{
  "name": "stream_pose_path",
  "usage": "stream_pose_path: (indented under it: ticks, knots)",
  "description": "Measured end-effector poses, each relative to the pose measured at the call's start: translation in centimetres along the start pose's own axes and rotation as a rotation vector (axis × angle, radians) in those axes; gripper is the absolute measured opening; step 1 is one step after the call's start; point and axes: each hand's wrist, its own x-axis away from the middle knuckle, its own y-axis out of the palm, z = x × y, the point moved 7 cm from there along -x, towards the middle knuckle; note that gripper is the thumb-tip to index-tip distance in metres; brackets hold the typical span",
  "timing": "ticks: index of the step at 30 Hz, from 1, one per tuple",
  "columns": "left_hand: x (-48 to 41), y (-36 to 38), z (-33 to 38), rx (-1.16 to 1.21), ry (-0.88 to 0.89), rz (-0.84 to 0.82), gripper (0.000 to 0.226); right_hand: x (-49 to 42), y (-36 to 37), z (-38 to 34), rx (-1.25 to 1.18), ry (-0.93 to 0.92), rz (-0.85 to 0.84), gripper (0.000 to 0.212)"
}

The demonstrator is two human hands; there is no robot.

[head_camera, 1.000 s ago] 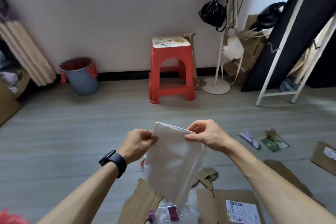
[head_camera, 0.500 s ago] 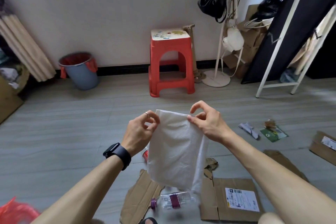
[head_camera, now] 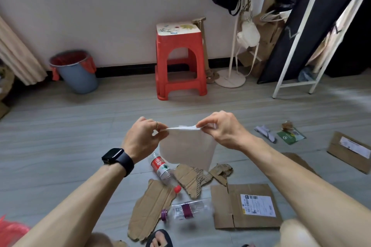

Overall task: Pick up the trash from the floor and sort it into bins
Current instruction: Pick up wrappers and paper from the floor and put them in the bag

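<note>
left hand (head_camera: 143, 139): pinches bag (head_camera: 186, 150) edge | right hand (head_camera: 219, 129): pinches same edge | arms: outstretched

grey floor (head_camera: 60, 146), cardboard scraps (head_camera: 152, 208), bottles (head_camera: 185, 209)

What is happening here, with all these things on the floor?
A person holds a white plastic bag by its top edge, left hand and right hand each pinching one end. On the floor beneath lie a red-labelled bottle, a purple-labelled bottle, torn cardboard and a flattened box, not yet picked up. A blue-grey bin with a red liner stands by the wall.
</note>
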Motion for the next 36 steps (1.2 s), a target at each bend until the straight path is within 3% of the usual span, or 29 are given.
stream_pose_path:
  ticks: [5, 10, 13, 18, 22, 25, 28, 31, 33, 36]
  knots:
    - [0.2, -0.1, 0.1, 0.022, -0.045, 0.077, 0.017, 0.0, -0.4, -0.5, 0.223, -0.051, 0.189, 0.013]
    - [0.1, 0.0, 0.0, 0.201, -0.216, 0.045, 0.013, 0.3, 1.3, -1.6, 0.195, -0.068, 0.084, 0.038]
    - [0.3, -0.4, -0.2, 0.344, -0.261, 0.045, 0.009, 0.0, 1.0, -1.8, 0.173, -0.09, 0.141, 0.02]
    - [0.4, -0.1, 0.7, 0.326, -0.167, -0.016, 0.017, -0.5, 1.3, -1.0, 0.03, -0.03, 0.102, 0.009]
    - [0.8, 0.7, 1.9, 0.308, -0.107, -0.086, 0.032, -0.8, 1.5, -0.6, -0.011, 0.038, 0.055, 0.014]
    - [0.7, 0.5, 1.7, 0.288, -0.115, -0.02, 0.036, -0.7, 1.7, -1.5, -0.061, 0.011, 0.039, 0.019]
    - [0.5, 0.2, 1.4, 0.214, -0.088, 0.076, 0.031, -0.4, 1.4, -2.8, 0.126, -0.096, 0.11, 0.026]
    - [0.4, -0.2, 1.1, 0.121, -0.023, 0.121, 0.024, -0.3, 1.5, -3.7, 0.427, -0.198, 0.109, 0.056]
    - [0.4, -0.7, 0.8, 0.048, 0.007, 0.134, 0.017, -0.1, 1.5, -3.8, 0.54, -0.265, 0.173, 0.041]
    - [0.4, -0.8, 0.4, -0.03, 0.034, 0.117, 0.024, -0.1, 1.7, -3.6, 0.579, -0.297, 0.239, 0.023]
